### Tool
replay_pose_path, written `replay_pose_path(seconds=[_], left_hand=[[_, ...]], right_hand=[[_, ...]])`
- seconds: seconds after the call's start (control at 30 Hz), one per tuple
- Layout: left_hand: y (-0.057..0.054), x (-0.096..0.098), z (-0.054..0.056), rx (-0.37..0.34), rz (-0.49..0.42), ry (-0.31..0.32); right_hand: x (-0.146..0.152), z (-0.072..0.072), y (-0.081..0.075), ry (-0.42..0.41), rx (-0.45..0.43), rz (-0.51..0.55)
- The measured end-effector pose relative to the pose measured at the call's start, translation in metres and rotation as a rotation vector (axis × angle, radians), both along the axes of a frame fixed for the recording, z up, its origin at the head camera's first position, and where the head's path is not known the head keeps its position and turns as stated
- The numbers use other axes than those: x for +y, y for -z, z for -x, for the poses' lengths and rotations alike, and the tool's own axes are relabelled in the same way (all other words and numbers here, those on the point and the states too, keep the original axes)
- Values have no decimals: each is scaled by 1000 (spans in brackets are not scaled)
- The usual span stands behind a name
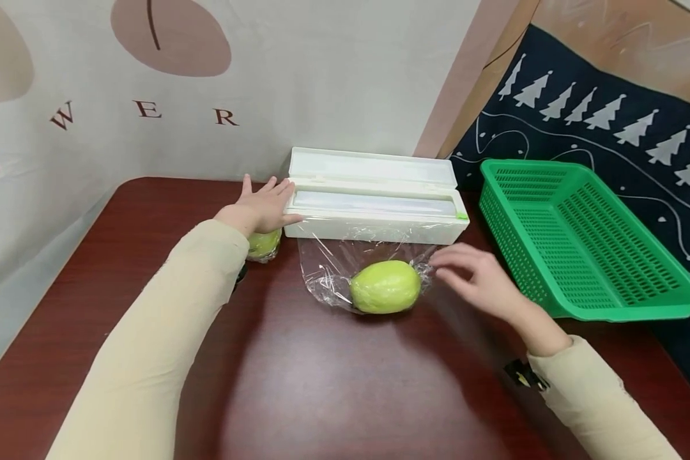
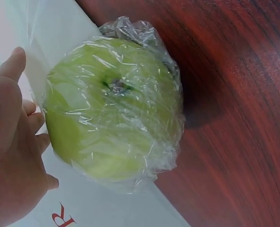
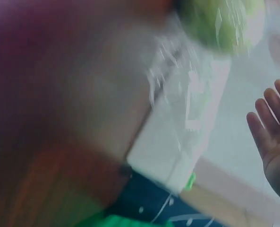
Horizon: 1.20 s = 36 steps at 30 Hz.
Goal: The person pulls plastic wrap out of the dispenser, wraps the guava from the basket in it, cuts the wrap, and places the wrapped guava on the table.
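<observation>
A smooth yellow-green oval fruit point(image 1: 386, 287) lies on its side on the table, with clear cling film point(image 1: 330, 281) bunched at both its ends. The film runs back to a white cling film box point(image 1: 379, 231) with its lid raised. My left hand point(image 1: 261, 206) rests on the box's left end with fingers spread. Below that hand sits a second green fruit point(image 2: 114, 109), wrapped in film, its stem mark showing. My right hand point(image 1: 480, 281) is beside the film's right edge, fingers extended and loosely bent; the right wrist view is partly blurred, and contact with the film is unclear.
A green plastic basket point(image 1: 627, 313) stands at the right of the dark red table point(image 1: 322, 396). A pale printed cloth point(image 1: 345, 76) hangs behind the table. A navy cloth with white trees point(image 1: 586, 102) is behind the basket.
</observation>
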<state>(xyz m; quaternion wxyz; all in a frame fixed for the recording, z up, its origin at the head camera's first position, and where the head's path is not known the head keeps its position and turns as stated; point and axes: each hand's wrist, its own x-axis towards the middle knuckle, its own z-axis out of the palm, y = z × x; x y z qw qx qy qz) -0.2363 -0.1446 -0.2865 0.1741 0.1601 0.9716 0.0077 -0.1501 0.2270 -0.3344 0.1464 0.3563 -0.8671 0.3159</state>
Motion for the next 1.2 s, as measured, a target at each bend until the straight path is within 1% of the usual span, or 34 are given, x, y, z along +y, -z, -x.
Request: replay_pose_path(seconds=[0.03,0.1,0.2,0.27,0.33,0.37,0.4,0.43,0.47,0.5,0.53,0.6,0.63,0.67,0.73,0.77,0.83,0.9,0.93,1.03,1.1,1.13,1.2], left_hand=[[-1,-1,0,-1,-9,-2],[-2,-3,0,-3,-32,-4],[-4,-8,1,12,-94,-2],[-7,-10,1,63,-149,13],[-11,-7,-2,152,-234,43],[-13,-3,-6,201,-282,66],[-15,2,-11,244,-329,98],[-17,10,-18,268,-384,130],[-18,20,-26,287,-430,180],[-18,30,-36,285,-463,235],[-16,41,-45,271,-476,293],[-9,61,-63,233,-472,416],[-4,70,-70,221,-454,470],[2,77,-76,225,-424,523],[16,86,-84,238,-380,569],[22,88,-87,250,-374,575],[33,90,-89,276,-375,558],[40,89,-88,290,-401,529],[43,88,-87,295,-415,517],[48,86,-82,285,-462,497],[49,84,-79,259,-501,483],[49,83,-77,243,-524,472],[48,82,-74,208,-562,445]], right_hand=[[-3,-4,2,-56,6,-29],[-8,-10,7,-120,3,-88],[-12,-15,13,-125,-21,-144],[-13,-15,16,-106,-27,-156],[-14,-15,17,-84,-32,-152],[-15,-15,17,-76,-33,-149],[-16,-14,17,-68,-33,-145],[-17,-14,17,-60,-34,-141],[-19,-13,17,-50,-36,-136],[-21,-12,16,-40,-39,-127],[-23,-11,15,-29,-39,-122],[-27,-9,13,-2,-41,-110],[-29,-7,12,10,-44,-106],[-32,-6,12,19,-49,-101],[-37,-2,11,32,-63,-95],[-39,0,10,36,-74,-90],[-43,3,9,45,-111,-74],[-46,6,9,59,-139,-58],[-46,6,9,68,-138,-57],[-46,5,10,67,-107,-49],[-44,4,11,41,-71,-66],[-44,3,11,19,-67,-82],[-43,2,12,-21,-90,-121]])
